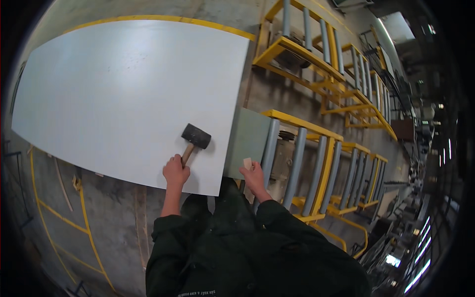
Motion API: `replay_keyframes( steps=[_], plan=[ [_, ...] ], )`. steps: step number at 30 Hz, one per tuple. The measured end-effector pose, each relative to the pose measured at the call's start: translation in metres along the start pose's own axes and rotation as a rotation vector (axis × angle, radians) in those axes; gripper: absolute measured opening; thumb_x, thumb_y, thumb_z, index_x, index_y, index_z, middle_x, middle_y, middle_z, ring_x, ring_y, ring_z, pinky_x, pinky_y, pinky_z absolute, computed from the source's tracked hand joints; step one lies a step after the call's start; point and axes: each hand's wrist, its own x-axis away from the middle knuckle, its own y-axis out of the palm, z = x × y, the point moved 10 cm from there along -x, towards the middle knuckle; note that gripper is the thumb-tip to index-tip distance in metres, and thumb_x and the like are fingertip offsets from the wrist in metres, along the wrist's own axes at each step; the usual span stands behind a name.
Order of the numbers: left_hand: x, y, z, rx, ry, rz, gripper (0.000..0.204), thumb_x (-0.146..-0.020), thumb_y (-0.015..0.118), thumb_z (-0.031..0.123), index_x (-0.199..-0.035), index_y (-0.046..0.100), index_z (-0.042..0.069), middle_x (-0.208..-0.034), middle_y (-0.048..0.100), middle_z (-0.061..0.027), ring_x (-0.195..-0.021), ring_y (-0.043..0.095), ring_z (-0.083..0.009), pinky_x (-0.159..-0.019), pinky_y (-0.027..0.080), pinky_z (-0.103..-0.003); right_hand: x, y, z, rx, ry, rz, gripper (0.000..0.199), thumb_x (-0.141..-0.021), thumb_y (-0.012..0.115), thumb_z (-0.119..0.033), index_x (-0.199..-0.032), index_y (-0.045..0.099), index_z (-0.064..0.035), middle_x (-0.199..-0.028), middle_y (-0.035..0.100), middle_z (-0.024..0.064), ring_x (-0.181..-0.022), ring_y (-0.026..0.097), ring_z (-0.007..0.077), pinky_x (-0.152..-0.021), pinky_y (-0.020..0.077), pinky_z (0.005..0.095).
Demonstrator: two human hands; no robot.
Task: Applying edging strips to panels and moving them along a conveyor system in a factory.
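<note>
My left hand [176, 171] is closed round the wooden handle of a mallet [196, 136] with a black, barrel-shaped head. The mallet is over the near right corner of a large white panel [118, 99]; whether its head touches the surface I cannot tell. In my right hand [254, 176] a small, pale, flat block [248, 163] is pinched between the fingers. That hand is above the near edge of a grey-green board [249, 141], which lies between the white panel and a roller conveyor.
To the right runs a yellow-framed conveyor with grey rollers [297, 168]. A second roller conveyor [321, 44] stands farther off. A yellow rail [148, 18] follows the panel's far edge. Yellow floor lines or frames [64, 218] show at the lower left.
</note>
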Motion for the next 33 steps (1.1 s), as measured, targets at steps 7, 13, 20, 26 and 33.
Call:
replay_keyframes(
  steps=[7, 13, 20, 26, 33],
  plan=[
    [0.061, 0.017, 0.042, 0.274, -0.095, 0.015, 0.032, -0.083, 0.060, 0.025, -0.108, 0.050, 0.008, -0.085, 0.069, -0.0257, -0.083, 0.067, -0.0493, -0.077, 0.050, -0.058, -0.013, -0.066, 0.063, 0.341, 0.096, 0.190, 0.065, -0.076, 0.080, -0.038, -0.126, 0.062, 0.0001, -0.123, 0.061, 0.0221, -0.115, 0.060, 0.0401, -0.099, 0.0491, 0.0458],
    [0.094, 0.086, 0.121, 0.311, 0.019, -0.230, 0.036, -0.079, 0.066, 0.024, -0.111, 0.059, 0.009, -0.095, 0.072, -0.0202, -0.093, 0.068, -0.0457, -0.082, 0.052, -0.052, -0.031, -0.109, 0.136, -0.049, 0.203, 0.225, 0.058, -0.081, 0.083, -0.035, -0.121, 0.064, 0.0018, -0.114, 0.071, 0.0195, -0.106, 0.069, 0.0327, -0.091, 0.0538, 0.0429],
    [0.106, 0.133, 0.183, 0.366, 0.025, -0.385, 0.040, -0.075, 0.071, 0.024, -0.109, 0.066, 0.004, -0.100, 0.071, -0.0237, -0.099, 0.068, -0.0431, -0.083, 0.054, -0.050, -0.009, -0.086, 0.180, -0.449, 0.291, 0.025, 0.045, -0.086, 0.082, -0.027, -0.115, 0.060, -0.0010, -0.086, 0.065, 0.0071, -0.067, 0.062, 0.0161, -0.055, 0.0511, 0.0333],
    [0.153, 0.066, 0.135, 0.194, 0.188, -0.720, 0.048, -0.077, 0.070, 0.047, -0.100, 0.073, 0.006, -0.088, 0.072, -0.0194, -0.086, 0.071, -0.0345, -0.076, 0.055, -0.048, 0.002, -0.067, 0.176, -0.440, 0.264, -0.276, 0.014, -0.093, 0.072, -0.021, -0.099, 0.071, -0.0083, -0.077, 0.063, -0.0033, -0.062, 0.055, 0.0075, -0.053, 0.0414, 0.0254],
    [0.338, 0.037, -0.141, 0.543, -0.511, -0.699, 0.050, -0.081, 0.072, 0.051, -0.098, 0.074, 0.004, -0.071, 0.063, -0.0082, -0.060, 0.061, -0.0199, -0.054, 0.049, -0.038, 0.013, 0.006, 0.119, -0.107, 0.182, -0.589, 0.028, -0.084, 0.083, -0.019, -0.101, 0.075, 0.0021, -0.086, 0.071, 0.0031, -0.076, 0.064, 0.0141, -0.068, 0.0511, 0.0320]
  ],
)
